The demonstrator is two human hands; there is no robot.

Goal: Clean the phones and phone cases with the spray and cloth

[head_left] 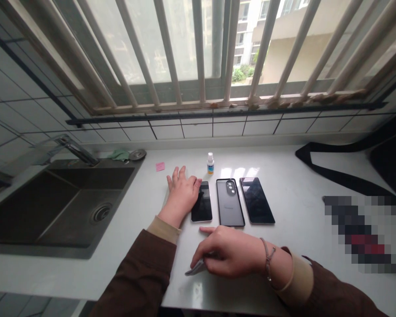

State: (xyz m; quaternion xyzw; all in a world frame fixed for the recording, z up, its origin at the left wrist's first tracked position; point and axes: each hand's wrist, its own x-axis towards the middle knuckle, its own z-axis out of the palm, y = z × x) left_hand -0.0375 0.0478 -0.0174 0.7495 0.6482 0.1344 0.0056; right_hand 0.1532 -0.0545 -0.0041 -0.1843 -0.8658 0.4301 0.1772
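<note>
While pinching a thin, flat, phone-like slab (195, 267) at its near edge, right hand (232, 253) curled shut around it, index finger stretched toward the phones.

Slab tilted off the white countertop (300, 176), only partly visible under the fingers, so exact identity hard to tell. Left hand (181, 193) flat and open, fingers spread, thumb side resting on the leftmost phone (202, 201), gripping nothing. Just beyond the right fingertips: a phone in a dark case, camera side up (230, 201), then a third, screen up (256, 200). Farther past the fingers, a small spray bottle (210, 163) and a pink sticky note (160, 166); well left of the left hand, a dark sink (62, 207). Likely risk: a shallow edge grip letting the slab slip and slap the counter, or nudging the cased phone.
</note>
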